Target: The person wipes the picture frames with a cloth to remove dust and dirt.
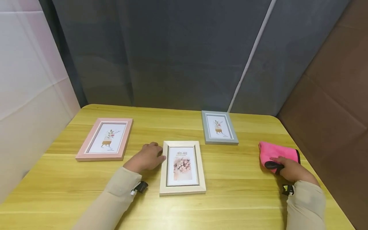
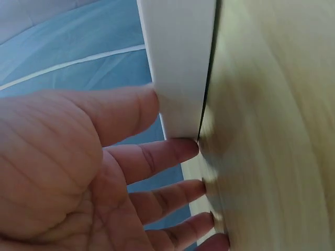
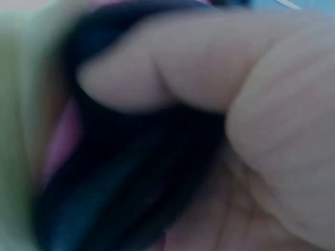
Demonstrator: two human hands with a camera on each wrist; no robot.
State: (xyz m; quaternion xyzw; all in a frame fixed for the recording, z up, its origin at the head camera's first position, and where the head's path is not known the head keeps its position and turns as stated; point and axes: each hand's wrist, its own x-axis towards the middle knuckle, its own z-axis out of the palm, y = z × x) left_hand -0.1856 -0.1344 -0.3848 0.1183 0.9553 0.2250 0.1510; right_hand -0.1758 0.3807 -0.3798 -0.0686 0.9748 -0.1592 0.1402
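Note:
A cream picture frame (image 1: 182, 189) with a flower print lies face up at the middle of the table. At its upper left corner is my left hand (image 1: 147, 157). In the left wrist view the thumb (image 2: 133, 112) touches the side of the frame (image 2: 180, 68) and the index finger meets its end; the other fingers reach loosely toward the tabletop. Off to the right, my right hand (image 1: 294, 171) grips a folded pink cloth (image 1: 277, 151) with black edging. Close up and blurred, the right thumb (image 3: 131, 78) presses over a black part (image 3: 120, 178) of it.
A pink picture frame (image 1: 81, 156) lies to the left on the wooden table (image 1: 230, 201). Toward the back right lies a grey-blue picture frame (image 1: 221, 141). A dark curtain (image 1: 178, 57) hangs behind, with a brown panel (image 1: 333, 83) at the right.

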